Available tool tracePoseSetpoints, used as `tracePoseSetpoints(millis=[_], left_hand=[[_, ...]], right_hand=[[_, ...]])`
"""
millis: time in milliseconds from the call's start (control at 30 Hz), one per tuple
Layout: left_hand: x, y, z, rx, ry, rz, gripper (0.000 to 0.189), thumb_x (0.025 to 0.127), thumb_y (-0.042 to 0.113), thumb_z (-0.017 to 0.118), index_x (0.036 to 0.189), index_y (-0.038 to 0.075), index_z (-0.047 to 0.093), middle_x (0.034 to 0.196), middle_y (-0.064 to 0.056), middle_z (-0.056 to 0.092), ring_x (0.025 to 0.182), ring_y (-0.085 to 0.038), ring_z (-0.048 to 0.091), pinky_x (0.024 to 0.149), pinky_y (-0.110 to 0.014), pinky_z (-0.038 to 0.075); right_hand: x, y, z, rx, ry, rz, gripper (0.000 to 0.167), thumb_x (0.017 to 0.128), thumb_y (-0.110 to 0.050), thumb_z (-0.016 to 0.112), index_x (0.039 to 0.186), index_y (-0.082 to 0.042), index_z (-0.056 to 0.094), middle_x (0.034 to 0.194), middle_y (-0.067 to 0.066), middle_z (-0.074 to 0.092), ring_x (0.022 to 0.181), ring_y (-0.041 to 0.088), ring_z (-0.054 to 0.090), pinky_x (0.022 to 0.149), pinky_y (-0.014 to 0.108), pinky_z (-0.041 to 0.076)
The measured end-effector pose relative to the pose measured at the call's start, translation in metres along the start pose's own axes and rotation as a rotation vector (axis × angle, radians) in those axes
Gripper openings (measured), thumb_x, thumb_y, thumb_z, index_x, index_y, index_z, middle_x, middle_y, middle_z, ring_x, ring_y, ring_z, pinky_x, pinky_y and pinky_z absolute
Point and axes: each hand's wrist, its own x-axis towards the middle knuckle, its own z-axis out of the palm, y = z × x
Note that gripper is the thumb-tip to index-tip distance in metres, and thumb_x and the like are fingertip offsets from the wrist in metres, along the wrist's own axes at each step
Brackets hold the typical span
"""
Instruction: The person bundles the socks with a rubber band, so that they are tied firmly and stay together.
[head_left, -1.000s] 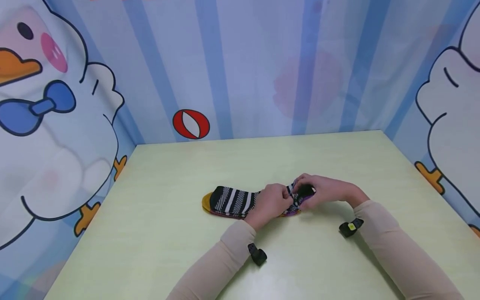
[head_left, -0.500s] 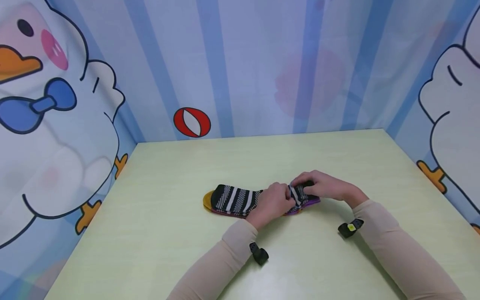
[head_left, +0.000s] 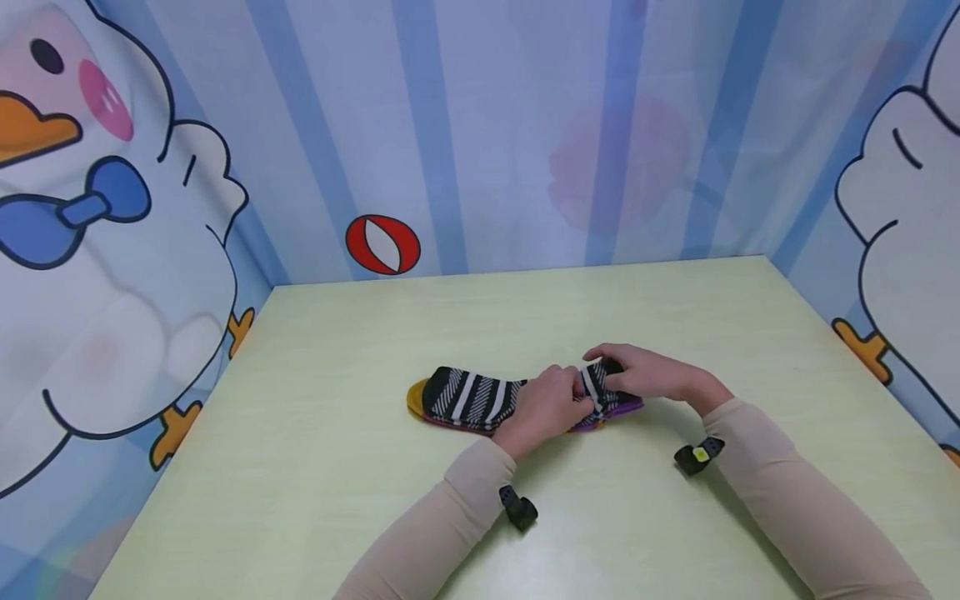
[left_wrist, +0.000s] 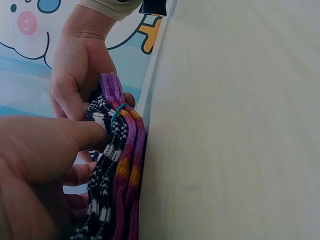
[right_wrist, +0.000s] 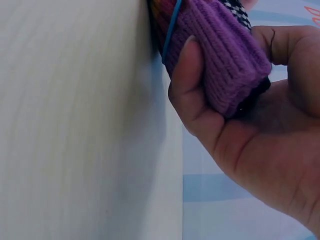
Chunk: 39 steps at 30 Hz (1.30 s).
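Black-and-white patterned socks [head_left: 474,402] lie on top of purple, maroon and mustard knit socks [left_wrist: 131,170], lengthwise across the table. Midway along the stack, my left hand [head_left: 538,410] grips the patterned layer with curled fingers. At the cuff end, my right hand [head_left: 651,372] holds the stack, its thumb against the ribbed purple cuff [right_wrist: 227,57] in the right wrist view. A thin teal band [right_wrist: 172,32] runs around the socks just below that cuff. Mustard toes [head_left: 414,400] stick out at the left end. The left hand hides the stack's middle.
The pale wooden table [head_left: 337,333] extends on all sides of the socks. Behind it stands a striped blue cloth wall [head_left: 510,150], with duck pictures on the side walls. A small black camera is strapped to each wrist.
The dark cuff opening between the right fingers has closed and flattened, and the purple cuff now shows below it. The right fingers have shifted over the cuff; the left hand stays almost in place.
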Motion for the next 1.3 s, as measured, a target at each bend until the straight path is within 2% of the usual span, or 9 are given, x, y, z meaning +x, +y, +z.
tracePoseSetpoints(millis=[200, 333, 467, 633, 800, 867, 1067, 1200, 1300], left_hand=[[0.002, -0.005, 0.001, -0.078, -0.026, 0.029, 0.011, 0.093, 0.032, 0.066, 0.095, 0.021, 0.065, 0.084, 0.005, 0.057, 0.069, -0.012, 0.052, 0.057, -0.029, 0.041], [0.002, -0.01, -0.001, -0.177, -0.057, 0.044, 0.012, 0.094, 0.033, 0.066, 0.102, 0.024, 0.067, 0.079, 0.007, 0.059, 0.067, -0.011, 0.054, 0.057, -0.028, 0.041], [0.001, -0.012, -0.003, -0.212, -0.079, 0.053, 0.014, 0.094, 0.033, 0.067, 0.106, 0.025, 0.067, 0.073, 0.007, 0.058, 0.062, -0.01, 0.054, 0.055, -0.029, 0.041], [0.0, -0.01, -0.003, -0.177, -0.074, 0.065, 0.021, 0.091, 0.039, 0.072, 0.105, 0.025, 0.066, 0.079, 0.007, 0.059, 0.068, -0.01, 0.054, 0.057, -0.029, 0.041], [-0.005, -0.005, -0.003, -0.113, -0.084, 0.041, 0.046, 0.08, 0.059, 0.076, 0.11, 0.027, 0.062, 0.095, 0.004, 0.055, 0.079, -0.012, 0.053, 0.065, -0.03, 0.043], [-0.007, -0.004, -0.004, -0.115, -0.099, 0.034, 0.05, 0.081, 0.064, 0.073, 0.112, 0.026, 0.061, 0.099, 0.002, 0.054, 0.081, -0.013, 0.054, 0.067, -0.032, 0.044], [-0.003, -0.008, -0.004, -0.173, -0.121, 0.092, 0.023, 0.1, 0.046, 0.057, 0.104, 0.025, 0.064, 0.093, 0.005, 0.058, 0.079, -0.013, 0.054, 0.064, -0.03, 0.043], [-0.002, -0.004, 0.001, -0.074, -0.083, 0.087, 0.022, 0.1, 0.044, 0.057, 0.091, 0.026, 0.065, 0.085, 0.006, 0.056, 0.075, -0.011, 0.052, 0.058, -0.029, 0.042], [-0.005, 0.002, 0.002, -0.008, -0.062, 0.07, 0.028, 0.095, 0.051, 0.063, 0.084, 0.025, 0.063, 0.082, 0.007, 0.054, 0.075, -0.01, 0.049, 0.054, -0.028, 0.04]], right_hand=[[-0.003, 0.001, -0.006, 0.055, -0.046, 0.001, 0.054, 0.092, -0.003, 0.05, 0.145, 0.002, 0.043, 0.131, 0.02, 0.053, 0.104, 0.027, 0.054, 0.086, 0.038, 0.046], [-0.007, 0.004, -0.013, 0.11, -0.113, -0.021, 0.064, 0.083, 0.005, 0.051, 0.146, -0.001, 0.041, 0.131, 0.019, 0.052, 0.107, 0.03, 0.052, 0.088, 0.039, 0.045], [-0.009, 0.007, -0.018, 0.125, -0.162, -0.072, 0.075, 0.076, 0.01, 0.054, 0.148, -0.004, 0.039, 0.134, 0.017, 0.051, 0.109, 0.031, 0.051, 0.088, 0.039, 0.045], [-0.01, 0.009, -0.02, 0.118, -0.166, -0.1, 0.074, 0.077, 0.007, 0.058, 0.149, -0.005, 0.041, 0.136, 0.016, 0.051, 0.11, 0.03, 0.052, 0.089, 0.038, 0.046], [-0.009, 0.008, -0.019, 0.132, -0.155, -0.089, 0.073, 0.078, 0.006, 0.058, 0.149, -0.003, 0.041, 0.136, 0.018, 0.05, 0.109, 0.031, 0.053, 0.089, 0.04, 0.047], [-0.009, 0.008, -0.019, 0.133, -0.153, -0.08, 0.073, 0.078, 0.006, 0.058, 0.149, -0.003, 0.04, 0.137, 0.018, 0.049, 0.109, 0.031, 0.053, 0.09, 0.04, 0.047], [-0.008, 0.008, -0.019, 0.134, -0.153, -0.08, 0.073, 0.08, 0.007, 0.057, 0.15, -0.002, 0.038, 0.142, 0.018, 0.046, 0.113, 0.032, 0.053, 0.09, 0.042, 0.044], [-0.009, 0.007, -0.019, 0.134, -0.145, -0.084, 0.073, 0.08, 0.007, 0.057, 0.15, -0.002, 0.038, 0.142, 0.019, 0.046, 0.11, 0.032, 0.053, 0.088, 0.041, 0.046], [-0.008, 0.007, -0.019, 0.132, -0.139, -0.088, 0.074, 0.079, 0.006, 0.057, 0.15, -0.002, 0.037, 0.14, 0.018, 0.047, 0.108, 0.032, 0.053, 0.087, 0.041, 0.046]])
